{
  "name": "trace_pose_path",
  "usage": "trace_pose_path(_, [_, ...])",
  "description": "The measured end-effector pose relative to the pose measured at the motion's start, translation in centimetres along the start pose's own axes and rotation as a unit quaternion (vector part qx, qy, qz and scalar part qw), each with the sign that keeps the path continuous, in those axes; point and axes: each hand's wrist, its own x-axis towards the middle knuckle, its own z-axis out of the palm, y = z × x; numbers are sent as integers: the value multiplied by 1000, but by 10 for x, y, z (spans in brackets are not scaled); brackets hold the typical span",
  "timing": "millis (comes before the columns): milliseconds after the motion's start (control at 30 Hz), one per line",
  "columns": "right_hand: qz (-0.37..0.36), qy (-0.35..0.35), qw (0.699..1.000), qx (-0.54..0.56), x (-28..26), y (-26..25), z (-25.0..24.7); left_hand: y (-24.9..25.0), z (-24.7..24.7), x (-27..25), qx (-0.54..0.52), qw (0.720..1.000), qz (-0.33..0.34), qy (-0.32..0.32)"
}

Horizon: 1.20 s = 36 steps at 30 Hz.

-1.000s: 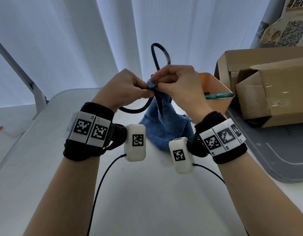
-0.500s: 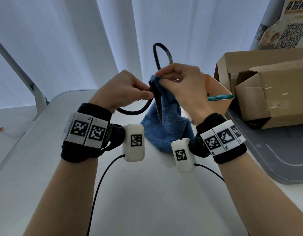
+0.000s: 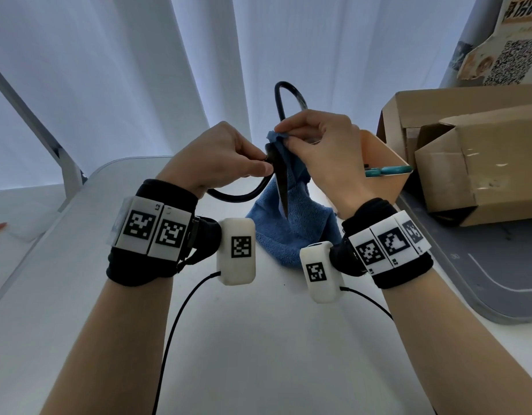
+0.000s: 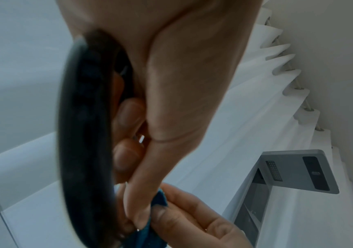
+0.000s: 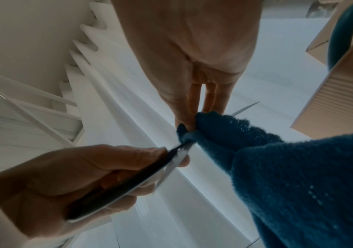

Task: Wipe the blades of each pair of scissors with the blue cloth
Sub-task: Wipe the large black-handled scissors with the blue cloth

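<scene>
Black scissors (image 3: 281,181) with large loop handles hang point-down above the white table. My left hand (image 3: 225,157) pinches them near the pivot, one loop (image 4: 82,134) curving under the palm. My right hand (image 3: 315,148) pinches the blue cloth (image 3: 294,232) against the top of the blade; the rest of the cloth drapes down to the table. In the right wrist view the cloth (image 5: 288,167) is bunched at the fingertips on the bright blade edge (image 5: 177,157). A second pair with teal handles (image 3: 387,170) lies in the orange bin (image 3: 387,181).
Cardboard boxes (image 3: 474,163) stand at the right on a grey mat (image 3: 483,280). White curtains hang behind the table. A metal frame leg (image 3: 43,136) slants at the left. Cables run from the wrist cameras across the white table (image 3: 258,339).
My right hand has slid the cloth up the blade toward the pivot, baring more of the blade tip. Both hands have risen slightly.
</scene>
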Motion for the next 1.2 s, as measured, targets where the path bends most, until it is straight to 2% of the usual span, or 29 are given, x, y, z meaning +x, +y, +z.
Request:
trace_pose_path(133, [12, 43, 999, -8, 4, 6, -6, 4, 5, 0, -1, 1000, -6, -5])
trace_pose_path(300, [-5, 110, 993, -31, 12, 8, -11, -1, 2, 3, -33, 998, -20, 59])
trace_pose_path(367, [5, 113, 992, -57, 13, 9, -13, -5, -3, 4, -37, 996, -27, 80])
trace_pose_path(533, [104, 63, 991, -55, 11, 16, -14, -9, -12, 1, -44, 992, -40, 107])
trace_pose_path(600, [151, 50, 987, 18, 12, 17, -10, -8, -13, 1, -51, 992, -36, 110])
trace_pose_path(667, [185, 22, 972, 146, 13, 13, -6, -6, -12, 0, -55, 992, -25, 108])
trace_pose_path(733, [197, -18, 953, 229, 12, 5, -6, -5, -10, 0, -56, 993, -15, 106])
trace_pose_path(867, [209, -67, 931, 291, 10, -2, -13, -5, -11, 0, -69, 993, -4, 100])
trace_pose_path(1067, [178, -106, 938, 278, 4, 2, -8, -4, -13, 0, -70, 995, 15, 69])
trace_pose_path(1200, [180, -86, 934, 296, 3, 3, -6, -2, -9, 1, -70, 996, 23, 57])
